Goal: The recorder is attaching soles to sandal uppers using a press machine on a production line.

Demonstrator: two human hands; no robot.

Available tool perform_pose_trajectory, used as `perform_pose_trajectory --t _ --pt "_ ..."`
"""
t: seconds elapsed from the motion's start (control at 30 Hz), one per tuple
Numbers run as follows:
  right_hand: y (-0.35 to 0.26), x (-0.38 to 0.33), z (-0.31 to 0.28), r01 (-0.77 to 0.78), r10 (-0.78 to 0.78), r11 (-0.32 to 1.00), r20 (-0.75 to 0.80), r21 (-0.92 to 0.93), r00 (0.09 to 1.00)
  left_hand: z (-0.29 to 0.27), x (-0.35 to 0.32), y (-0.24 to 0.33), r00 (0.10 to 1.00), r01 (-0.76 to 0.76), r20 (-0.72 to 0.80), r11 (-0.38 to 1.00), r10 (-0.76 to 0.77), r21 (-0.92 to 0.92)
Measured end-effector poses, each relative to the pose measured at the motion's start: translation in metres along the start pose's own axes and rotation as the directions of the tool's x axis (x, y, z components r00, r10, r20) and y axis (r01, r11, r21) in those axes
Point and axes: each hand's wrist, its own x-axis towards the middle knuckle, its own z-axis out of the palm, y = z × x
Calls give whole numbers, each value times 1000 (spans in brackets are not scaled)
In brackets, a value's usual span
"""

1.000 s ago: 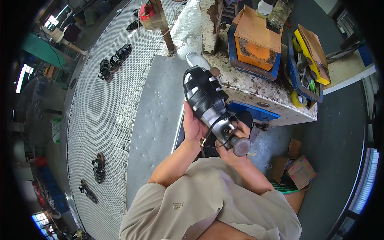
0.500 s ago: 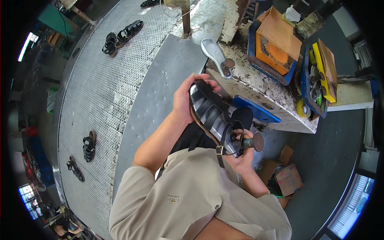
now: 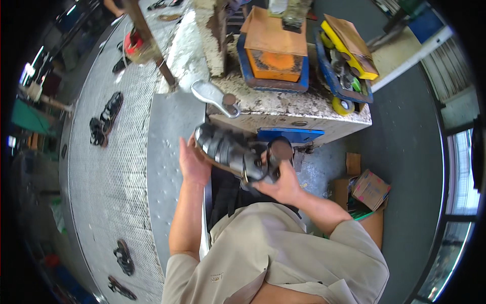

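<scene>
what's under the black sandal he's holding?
Both hands: the left hand cups the toe end of the black sandal, the right hand supports the heel end. Below them lie dark trousers and a beige shirt. The sole's underside is hidden.

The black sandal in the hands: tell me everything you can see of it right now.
The black sandal has several broad, shiny straps, a small metal buckle near the heel end and a tan sole edge. It lies roughly level in front of the workbench, toe to the person's left. The left hand cups the toe; the right hand grips the heel end.
</scene>
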Motion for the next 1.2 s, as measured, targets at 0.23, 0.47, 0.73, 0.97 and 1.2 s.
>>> perform_pose_trajectory --t 0.23,0.47,0.73,0.97,1.2 --pt "37 171 -39 -19 -192 923 -503 -384 843 -168 27 28 664 -15 9 1 747 1000" --pt "84 276 -47 -139 -271 820 -591 -555 760 -194 11 11 605 428 122 -450 787 783" --pt "94 319 -45 -229 -217 799 -621 -557 753 -197 12 8 585 418 172 -477 793 773" --pt "88 324 -47 -248 -174 812 -625 -528 761 -196 13 10 583 418 186 -489 791 766" --pt "90 323 -44 -253 -203 791 -628 -558 751 -198 8 15 590 401 204 -502 781 766"
